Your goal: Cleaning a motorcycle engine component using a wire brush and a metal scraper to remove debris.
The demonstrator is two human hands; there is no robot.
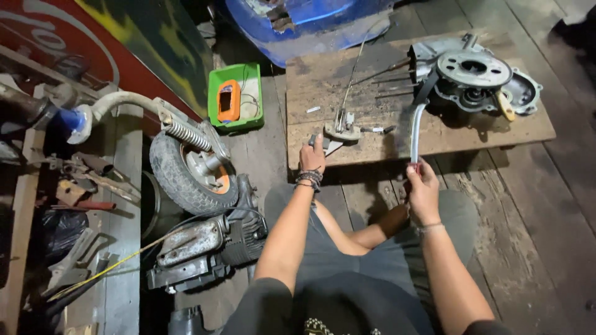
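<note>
Two hands work: right hand [424, 189] fingers grip lever [416, 133], left hand [312, 158] on board [372, 146]

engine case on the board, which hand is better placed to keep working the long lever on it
Right, probably. The right hand already grips the end of the long lever that runs up to the engine case. The left hand rests on the wooden board by a small metal bracket, farther away.

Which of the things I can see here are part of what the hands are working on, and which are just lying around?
In hand:
right hand gripping the curved metal lever on the engine case
left hand on the wooden board by the small bracket

Lying about:
green tray
wheel
blue drum
</note>
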